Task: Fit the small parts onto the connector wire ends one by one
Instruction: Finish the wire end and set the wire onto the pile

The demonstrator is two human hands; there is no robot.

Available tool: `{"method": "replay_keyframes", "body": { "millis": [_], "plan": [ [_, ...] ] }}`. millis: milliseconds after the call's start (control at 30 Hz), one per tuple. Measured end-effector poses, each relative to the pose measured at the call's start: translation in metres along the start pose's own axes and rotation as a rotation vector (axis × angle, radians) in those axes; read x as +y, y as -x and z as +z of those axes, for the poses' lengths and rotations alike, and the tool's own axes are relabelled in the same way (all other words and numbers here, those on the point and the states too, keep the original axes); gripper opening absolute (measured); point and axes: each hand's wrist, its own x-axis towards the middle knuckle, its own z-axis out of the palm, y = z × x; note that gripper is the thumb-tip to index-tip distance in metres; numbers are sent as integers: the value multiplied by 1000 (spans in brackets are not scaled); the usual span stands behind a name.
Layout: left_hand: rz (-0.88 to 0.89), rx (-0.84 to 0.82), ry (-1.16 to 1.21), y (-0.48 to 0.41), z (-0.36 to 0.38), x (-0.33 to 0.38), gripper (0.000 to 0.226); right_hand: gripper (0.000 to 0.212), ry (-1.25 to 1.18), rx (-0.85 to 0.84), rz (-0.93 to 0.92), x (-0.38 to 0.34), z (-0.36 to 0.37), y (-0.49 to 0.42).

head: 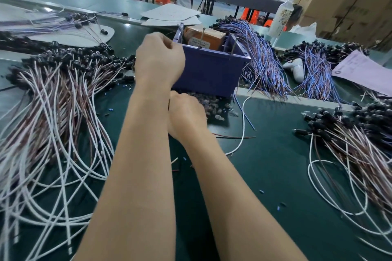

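My left hand (159,59) is raised beside the left corner of a blue plastic bin (210,72). Its fingers are curled and the thumb lies against the forefinger; what it holds, if anything, is hidden. Lower down, my right hand (186,114) reaches with its fingertips into a heap of small clear parts (215,105) on the green mat in front of the bin. Those fingertips are hidden too. A big bundle of white-and-brown wires with black connectors (63,82) lies to the left, and a similar bundle (347,133) to the right.
An orange box (203,37) stands inside the bin. Blue-purple wires (261,59) hang over the bin's right side. A loose white wire (243,125), a white handheld device (296,68), a paper sheet (364,72) and a white bottle (281,15) lie to the right.
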Motion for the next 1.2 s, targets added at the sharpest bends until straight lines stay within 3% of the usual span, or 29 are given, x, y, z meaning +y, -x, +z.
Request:
{"method": "replay_keyframes", "body": {
  "millis": [133,300,500,600,733,800,900,933,1000,1100,1133,1200],
  "plan": [
    [-16,-169,-173,-2,-5,-5,22,37,-477,93,86,21,-36,0],
    [87,-462,-64,6,-2,0,30,15,-1193,182,185,57,-88,8],
    [289,-529,-29,14,11,3,20,17,-1028,239,167,71,-89,8],
    [326,-572,68,16,12,1,7,19,-1240,182,152,76,-90,8],
    [307,-580,133,14,12,-2,10,24,-1464,123,182,72,-83,8],
    [274,-560,80,13,15,-5,14,28,-1226,176,205,66,-78,3],
    [244,-504,-40,9,20,-8,17,27,-555,342,199,57,-73,-3],
    [237,-496,-58,8,20,-7,18,26,-494,356,186,55,-71,-5],
    [226,-517,-71,9,18,-5,18,32,-660,301,178,59,-66,-6],
    [195,-614,-33,10,8,-4,7,37,-1270,324,331,76,-67,-3],
    [181,-603,-8,10,4,-4,7,37,-1334,373,390,84,-66,-3],
    [167,-478,37,6,1,-3,10,34,-1091,405,430,88,-58,-3]
  ]
}}
